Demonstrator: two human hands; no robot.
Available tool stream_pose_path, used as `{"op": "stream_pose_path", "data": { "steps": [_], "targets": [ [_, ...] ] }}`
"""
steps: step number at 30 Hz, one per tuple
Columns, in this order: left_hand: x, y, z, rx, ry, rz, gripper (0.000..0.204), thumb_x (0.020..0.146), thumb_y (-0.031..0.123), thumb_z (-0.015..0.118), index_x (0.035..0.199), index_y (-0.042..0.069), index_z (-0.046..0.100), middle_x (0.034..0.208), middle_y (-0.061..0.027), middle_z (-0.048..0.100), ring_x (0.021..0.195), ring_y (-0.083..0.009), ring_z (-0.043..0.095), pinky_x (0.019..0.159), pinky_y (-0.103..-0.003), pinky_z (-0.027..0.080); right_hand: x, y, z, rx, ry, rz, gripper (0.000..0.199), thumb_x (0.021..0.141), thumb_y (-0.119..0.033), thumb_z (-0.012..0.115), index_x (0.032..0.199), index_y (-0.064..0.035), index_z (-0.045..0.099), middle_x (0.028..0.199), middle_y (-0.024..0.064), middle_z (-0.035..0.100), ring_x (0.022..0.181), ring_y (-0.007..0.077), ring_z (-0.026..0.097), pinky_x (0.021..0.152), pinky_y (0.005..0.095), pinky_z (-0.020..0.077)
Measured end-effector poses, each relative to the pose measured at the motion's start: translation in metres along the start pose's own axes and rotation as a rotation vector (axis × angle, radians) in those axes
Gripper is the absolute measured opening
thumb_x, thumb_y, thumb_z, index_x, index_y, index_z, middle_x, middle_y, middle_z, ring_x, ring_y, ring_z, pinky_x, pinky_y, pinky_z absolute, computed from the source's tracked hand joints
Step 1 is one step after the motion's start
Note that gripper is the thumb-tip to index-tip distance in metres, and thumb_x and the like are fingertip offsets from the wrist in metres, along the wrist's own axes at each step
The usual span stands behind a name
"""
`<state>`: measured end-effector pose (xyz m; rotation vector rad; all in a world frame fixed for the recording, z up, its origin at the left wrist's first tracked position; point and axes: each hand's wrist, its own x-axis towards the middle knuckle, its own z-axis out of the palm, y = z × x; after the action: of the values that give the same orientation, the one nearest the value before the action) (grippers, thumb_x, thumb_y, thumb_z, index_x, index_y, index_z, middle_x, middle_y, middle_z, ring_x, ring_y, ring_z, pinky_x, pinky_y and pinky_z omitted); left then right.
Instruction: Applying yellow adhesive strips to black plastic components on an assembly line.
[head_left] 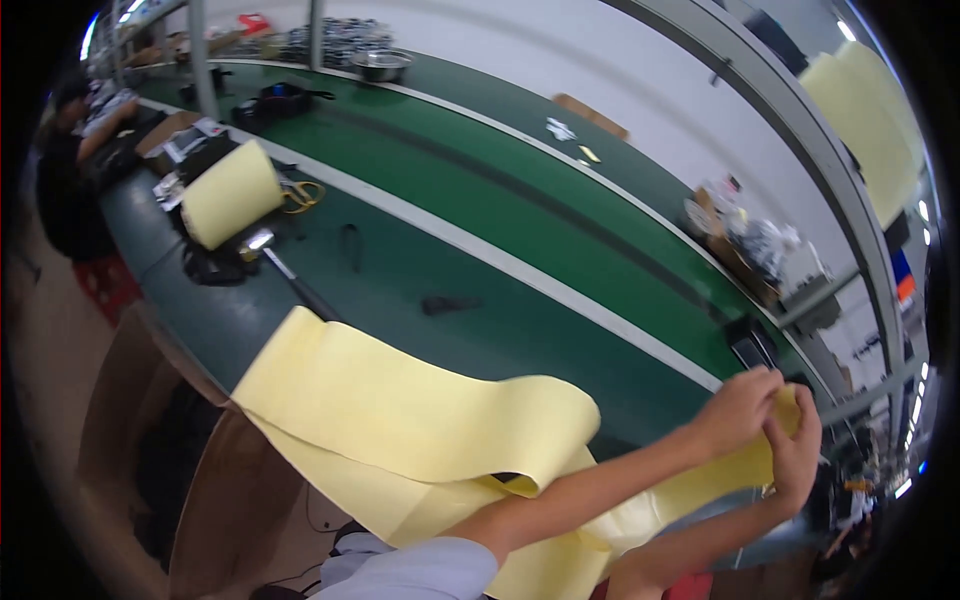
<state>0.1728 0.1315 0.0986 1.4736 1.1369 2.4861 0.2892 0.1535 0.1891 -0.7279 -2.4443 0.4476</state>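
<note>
A long pale yellow sheet (400, 410) lies folded in loops over the front edge of the dark green worktable (420, 260). Its right end is pinched between both my hands at the right. My left hand (740, 405) grips the end from above. My right hand (798, 445) holds the same end from behind and below, fingers curled round it. A yellow roll (232, 192) of the same material stands on a dark holder at the left of the table.
A green conveyor belt (520, 170) runs behind the table. Scissors (302, 192) lie beside the roll, a small dark object (448, 304) at mid-table. A metal bowl (380, 62) sits far back. A person (70, 180) sits at far left. Brown cardboard boxes (230, 500) stand below.
</note>
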Motion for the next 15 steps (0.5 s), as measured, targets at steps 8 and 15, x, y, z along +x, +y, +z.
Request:
{"op": "stream_pose_path", "data": {
  "steps": [8, 15],
  "targets": [
    [-0.004, -0.019, -0.029, -0.091, -0.318, -0.313, 0.017, 0.075, 0.000, 0.067, 0.086, 0.000, 0.053, 0.074, -0.0154, 0.059, 0.068, -0.0308, 0.058, 0.062, -0.038, 0.045, 0.006, 0.088, 0.006, 0.281, 0.313, 0.210, 0.044, 0.089, -0.006, 0.065, 0.130, 0.0019, 0.051, 0.121, 0.0111, 0.056, 0.108, 0.0179, 0.055, 0.094, 0.0297, 0.0437],
    [-0.007, -0.031, -0.010, -0.201, -0.282, -0.387, 0.013, 0.075, 0.004, 0.070, 0.080, -0.002, 0.061, 0.070, -0.0139, 0.062, 0.061, -0.0248, 0.059, 0.059, -0.033, 0.046, -0.011, 0.111, 0.006, 0.303, 0.452, 0.328, 0.052, 0.090, -0.012, 0.068, 0.136, 0.0011, 0.047, 0.124, 0.0108, 0.055, 0.109, 0.0183, 0.055, 0.094, 0.0292, 0.0445]
  ]
}}
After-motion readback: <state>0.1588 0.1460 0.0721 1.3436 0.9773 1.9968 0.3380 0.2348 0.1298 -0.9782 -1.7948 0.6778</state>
